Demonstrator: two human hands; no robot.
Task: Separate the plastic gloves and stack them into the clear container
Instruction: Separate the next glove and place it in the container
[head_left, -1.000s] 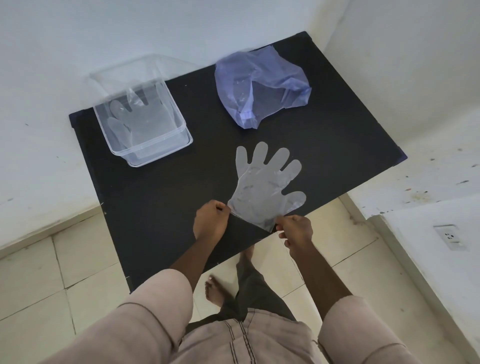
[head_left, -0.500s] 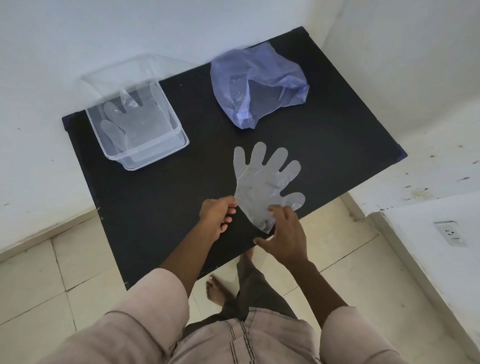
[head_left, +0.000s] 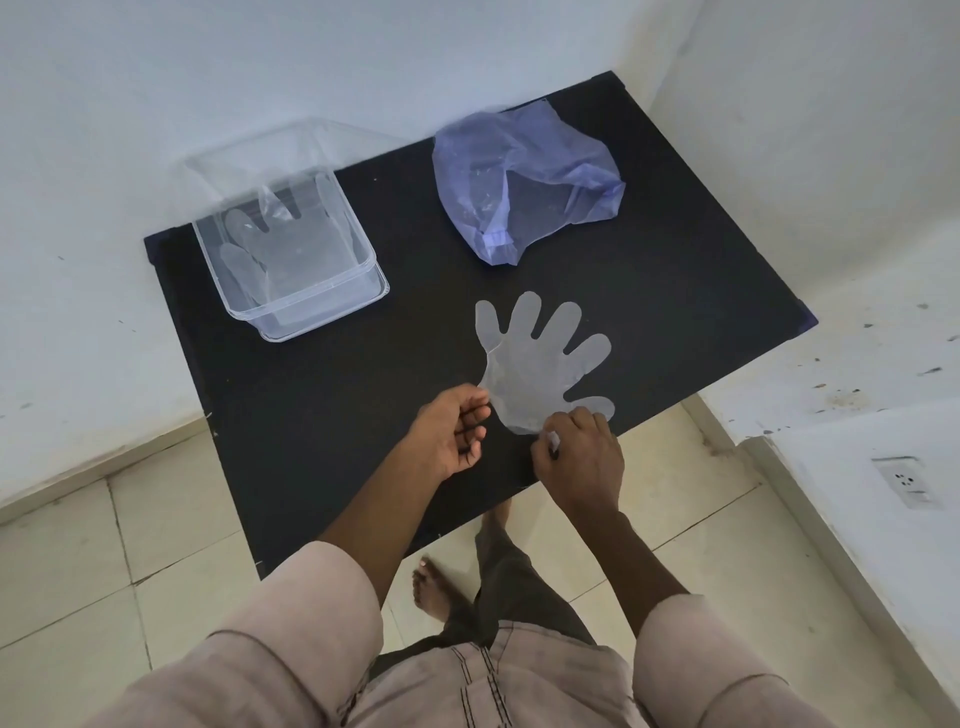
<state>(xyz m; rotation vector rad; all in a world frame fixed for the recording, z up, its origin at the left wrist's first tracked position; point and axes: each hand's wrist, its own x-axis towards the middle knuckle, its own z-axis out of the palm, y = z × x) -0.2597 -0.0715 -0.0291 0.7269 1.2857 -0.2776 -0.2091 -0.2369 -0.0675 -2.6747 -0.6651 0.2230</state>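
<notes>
One clear plastic glove (head_left: 540, 364) lies flat on the black table (head_left: 311, 415), fingers pointing away from me. My left hand (head_left: 452, 431) is turned palm up, thumb and forefinger pinching the left corner of the glove's cuff. My right hand (head_left: 579, 457) is palm down at the cuff's right end, with a bit of clear plastic nipped between its fingertips. The clear container (head_left: 332, 312) stands at the table's far left with flattened gloves (head_left: 280, 244) lying inside it.
A crumpled bluish plastic bag (head_left: 524, 182) lies at the back of the table, right of the container. White walls close in behind and to the right. The table's front edge is just under my wrists, above a tiled floor and my bare foot (head_left: 431, 587).
The glove's cuff has been worked at with both hands. My left hand has rolled palm up at the left corner, and my right hand has shifted from on top of the cuff to its right end.
</notes>
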